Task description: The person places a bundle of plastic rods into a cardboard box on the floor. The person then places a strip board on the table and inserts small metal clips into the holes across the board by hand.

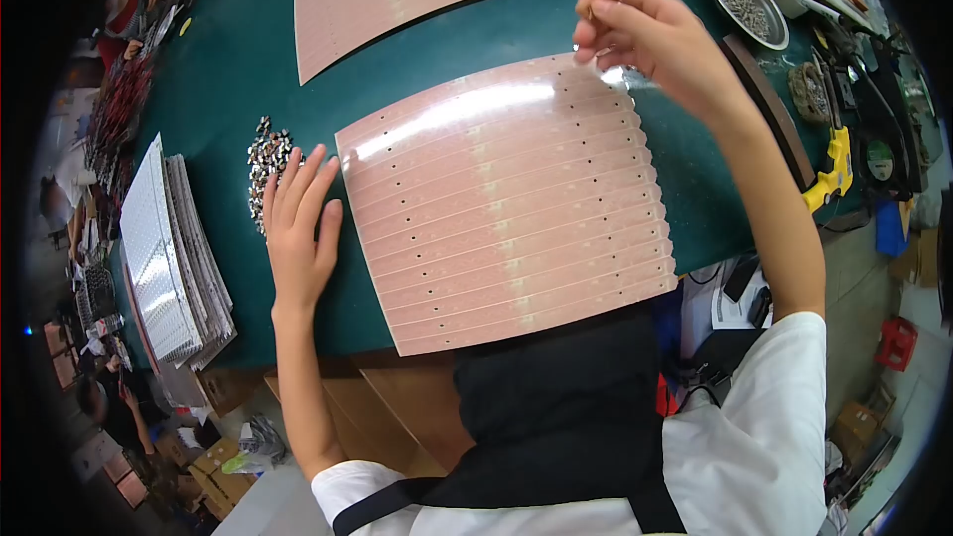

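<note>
Black cloth apron (566,377): nearest us.
Right hand (645,32): pinching tiny brassy piece (592,13) (shape unclear), by pink crosswise-striped sheet (452,238), far-right corner.
Left hand (297,238): spread, beside silvery metal pile (266,161).

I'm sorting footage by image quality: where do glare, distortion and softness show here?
Head view: a bright band of glare crosses the upper part of the near panel, and the stack at left shines too; head view: wide-lens distortion bows the panel's edges, with dark corners around; head view: the far-left background looks dim and soft, while the left hand reads clearly.
</note>
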